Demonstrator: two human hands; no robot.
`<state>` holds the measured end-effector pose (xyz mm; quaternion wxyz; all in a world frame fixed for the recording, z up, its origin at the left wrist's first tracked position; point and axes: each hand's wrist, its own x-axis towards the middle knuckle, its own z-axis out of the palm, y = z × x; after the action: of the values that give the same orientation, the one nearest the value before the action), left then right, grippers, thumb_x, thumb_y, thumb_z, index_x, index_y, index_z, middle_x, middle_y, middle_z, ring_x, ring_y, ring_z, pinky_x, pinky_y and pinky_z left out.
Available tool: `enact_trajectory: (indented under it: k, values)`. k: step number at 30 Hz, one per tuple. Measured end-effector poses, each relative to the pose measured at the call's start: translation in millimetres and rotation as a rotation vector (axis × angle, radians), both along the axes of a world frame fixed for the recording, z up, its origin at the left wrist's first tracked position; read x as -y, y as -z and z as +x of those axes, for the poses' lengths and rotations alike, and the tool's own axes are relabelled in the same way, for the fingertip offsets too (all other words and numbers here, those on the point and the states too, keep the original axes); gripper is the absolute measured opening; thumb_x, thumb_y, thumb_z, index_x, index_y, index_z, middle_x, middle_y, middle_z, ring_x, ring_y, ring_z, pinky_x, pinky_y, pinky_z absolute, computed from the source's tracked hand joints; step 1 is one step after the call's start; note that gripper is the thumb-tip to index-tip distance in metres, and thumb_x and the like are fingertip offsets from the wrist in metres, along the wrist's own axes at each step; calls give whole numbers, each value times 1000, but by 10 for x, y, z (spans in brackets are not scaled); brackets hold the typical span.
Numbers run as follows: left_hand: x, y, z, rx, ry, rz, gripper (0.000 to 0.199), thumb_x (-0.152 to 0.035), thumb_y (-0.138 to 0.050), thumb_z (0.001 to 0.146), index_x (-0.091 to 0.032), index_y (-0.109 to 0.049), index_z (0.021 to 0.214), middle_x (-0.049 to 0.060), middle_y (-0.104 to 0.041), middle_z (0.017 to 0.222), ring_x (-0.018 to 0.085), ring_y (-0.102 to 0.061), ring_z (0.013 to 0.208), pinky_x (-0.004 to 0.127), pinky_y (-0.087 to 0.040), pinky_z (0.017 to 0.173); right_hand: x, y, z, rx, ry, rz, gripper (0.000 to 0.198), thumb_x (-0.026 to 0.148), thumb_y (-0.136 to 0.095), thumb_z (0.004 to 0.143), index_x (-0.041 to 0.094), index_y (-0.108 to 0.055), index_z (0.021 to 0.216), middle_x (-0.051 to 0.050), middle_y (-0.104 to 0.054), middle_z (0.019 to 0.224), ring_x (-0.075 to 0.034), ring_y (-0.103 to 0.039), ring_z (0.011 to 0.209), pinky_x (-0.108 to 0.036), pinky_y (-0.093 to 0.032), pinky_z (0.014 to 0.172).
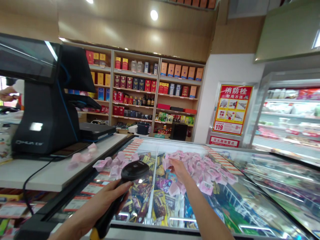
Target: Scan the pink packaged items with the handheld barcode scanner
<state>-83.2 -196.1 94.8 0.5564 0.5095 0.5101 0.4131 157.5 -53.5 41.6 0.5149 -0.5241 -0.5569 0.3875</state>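
Lying inside the freezer [140,226], wrapped packets [160,205] show beneath pink packages [195,163].

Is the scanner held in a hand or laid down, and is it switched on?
Held: the left hand grips the scanner by its handle, above the freezer. On or off, I cannot tell; its front faces away.

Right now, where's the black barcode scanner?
Head view, just left of centre: the scanner is in the left hand, above the glass-topped case, its head beside the left group of pink packs.
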Motion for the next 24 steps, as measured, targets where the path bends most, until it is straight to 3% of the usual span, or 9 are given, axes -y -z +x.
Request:
enact_trajectory:
  k: [3,6,16,24]
  values:
    - [29,-48,52,-5,6,5,31,-46,-58,59,-16,-52,66,-4,-51,53,7,-45,46,19,-35,46,19,-48,-64,-498,-116,-106,22,25,-46,63,13,-57,79,0,-56,54,-10,-50,47,-20,-32,43]
    - [43,-91,100,12,10,15,31,-46,-59,58,-16,-53,66,-5,-50,51,6,-43,45,18,-34,45,31,-78,-106,-623,-144,-158,18,22,-48,61,12,-56,73,1,-54,49,-8,-47,42,-18,-29,40]
    - [50,-101,41,75,52,24,31,-45,-58,60,-16,-53,71,-3,-52,56,6,-44,49,18,-35,48,-10,-39,-152,-542,-103,-178,19,21,-44,62,12,-56,72,-1,-55,49,-8,-46,41,-18,-28,39]
    - [60,-114,-70,95,-7,29,31,-44,-58,60,-17,-55,75,-2,-53,58,8,-46,49,20,-36,47,-155,68,-242,-158,-18,-100,29,22,-33,69,12,-54,87,-4,-59,64,-10,-51,48,-20,-31,41]
